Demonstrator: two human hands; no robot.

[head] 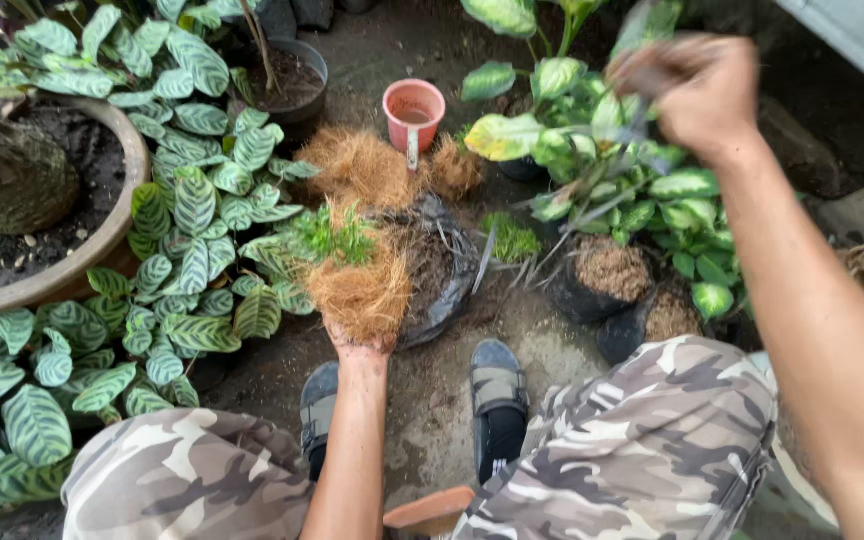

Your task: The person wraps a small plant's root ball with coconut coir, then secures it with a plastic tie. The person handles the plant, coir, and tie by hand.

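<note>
Coconut-fibre clump [360,290] with a small green plant [332,238] sprouting from its top sits in the left hand [357,345], held up above the dirt ground [432,400] between the two sandalled feet and a black plastic grow bag [442,275] of soil. It looks light, loose and springy, so strands would likely shed if squeezed hard. The safest hold seems to be a cupped palm beneath the root mass, as now, rather than the thin stems, which look easy to snap.

Largest around it is the wide clay pot [102,230] at far left, ringed by striped-leaf plants [192,200]. Camouflage trousers [652,450] fill the bottom edge. To the right stands a cluster of variegated leafy plants [602,150] in dark bags. More brown fibre [357,165] lies piled behind the clump, and beyond it a small pink plastic pot [414,112] stands upright. A terracotta rim [432,510] peeks in at the bottom.

The left hand is half closed, fingers wrapped up around the base of the clump, mostly buried in fibre. The right hand [702,90] is raised at upper right, blurred by motion; it appears clenched around something thin among the leaves, but I cannot tell what, nor how tightly. The clump's roots are hidden inside the fibre.
</note>
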